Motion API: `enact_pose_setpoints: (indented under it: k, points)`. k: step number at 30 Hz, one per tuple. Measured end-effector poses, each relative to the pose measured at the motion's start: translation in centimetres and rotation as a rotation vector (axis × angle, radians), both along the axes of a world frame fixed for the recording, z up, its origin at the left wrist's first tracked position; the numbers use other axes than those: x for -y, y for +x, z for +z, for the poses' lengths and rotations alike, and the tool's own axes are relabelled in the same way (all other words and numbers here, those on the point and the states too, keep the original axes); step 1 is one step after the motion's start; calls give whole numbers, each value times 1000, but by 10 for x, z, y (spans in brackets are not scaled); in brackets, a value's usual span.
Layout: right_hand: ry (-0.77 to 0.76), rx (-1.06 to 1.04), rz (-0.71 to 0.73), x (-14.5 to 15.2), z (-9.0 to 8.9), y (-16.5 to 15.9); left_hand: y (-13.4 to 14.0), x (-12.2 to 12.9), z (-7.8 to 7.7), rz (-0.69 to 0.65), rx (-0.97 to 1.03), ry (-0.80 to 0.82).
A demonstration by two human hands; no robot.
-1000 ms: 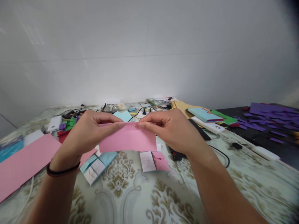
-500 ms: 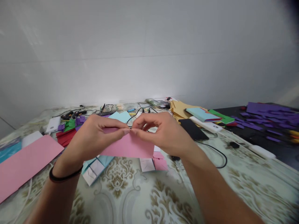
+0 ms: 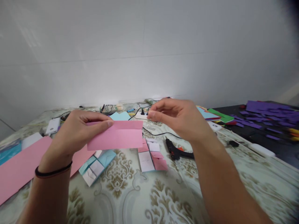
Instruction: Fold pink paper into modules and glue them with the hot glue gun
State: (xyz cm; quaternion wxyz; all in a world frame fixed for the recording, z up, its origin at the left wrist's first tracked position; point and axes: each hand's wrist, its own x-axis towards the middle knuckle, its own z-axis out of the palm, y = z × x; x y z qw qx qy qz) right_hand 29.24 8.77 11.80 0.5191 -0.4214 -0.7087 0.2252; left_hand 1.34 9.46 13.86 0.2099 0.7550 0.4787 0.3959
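Note:
A pink sheet of paper hangs above the table, a fold line running along its upper part. My left hand, with a dark band at the wrist, pinches its upper left edge between thumb and fingers. Apart from the sheet, to its right, my right hand is raised with its fingers curled and the tips closed against the thumb; nothing shows in them. Below the sheet lie a blue and white folded paper piece and a pink and white one. A black glue gun rests near my right forearm.
More pink paper lies at the left, near a white phone-like device. A power strip with cables sits at the back. To the right are green paper and purple strips on a dark surface.
My right hand has let go of the pink sheet and moved right and slightly up. My left hand has shifted left with the sheet, uncovering the pink and white piece and the glue gun.

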Motion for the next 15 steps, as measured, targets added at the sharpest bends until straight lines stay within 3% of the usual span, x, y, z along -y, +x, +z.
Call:
enact_pose_setpoints:
  k: [7, 15]
  points:
    - [47, 115, 139, 11, -5, -35, 24, 5, -6, -145, -95, 22]
    - [34, 135, 164, 12, -5, -38, 31, 9, -10, -175, -65, 72]
